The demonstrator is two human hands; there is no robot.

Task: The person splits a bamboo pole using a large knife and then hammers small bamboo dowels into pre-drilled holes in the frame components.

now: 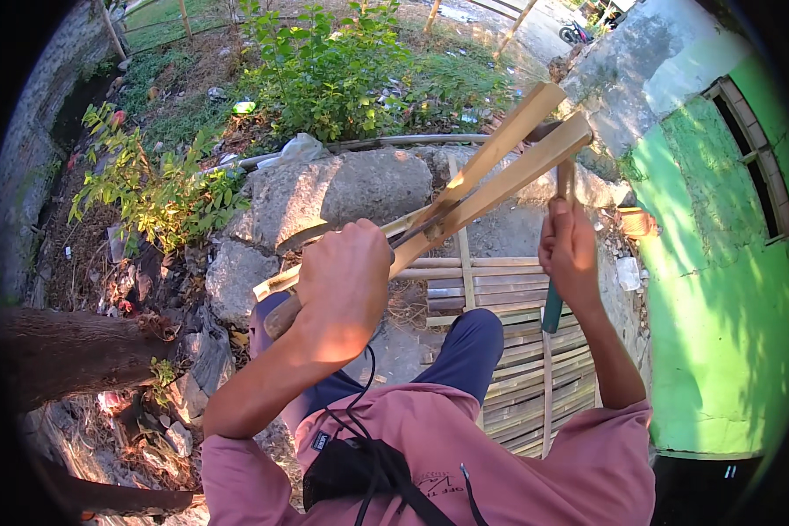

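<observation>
A pale bamboo pole (519, 171) slants across in front of me, split lengthwise so its two arms spread apart toward the far right. My left hand (346, 267) is closed round the wooden handle (282, 317) of a large knife. The knife's dark blade (438, 217) lies in the split, between the two bamboo arms. In my right hand (572, 250) is a hammer, its teal grip (552, 307) hanging below the fist. The hammer's shaft (566, 178) rises to the bamboo's far end, where its head is mostly hidden.
Bamboo slats (535, 386) lie in a rack-like row beside my right knee. Large stones (359, 186) stand ahead, with green shrubs (324, 79) beyond. A green wall (719, 333) borders the right side. A tree trunk (79, 355) lies at the left.
</observation>
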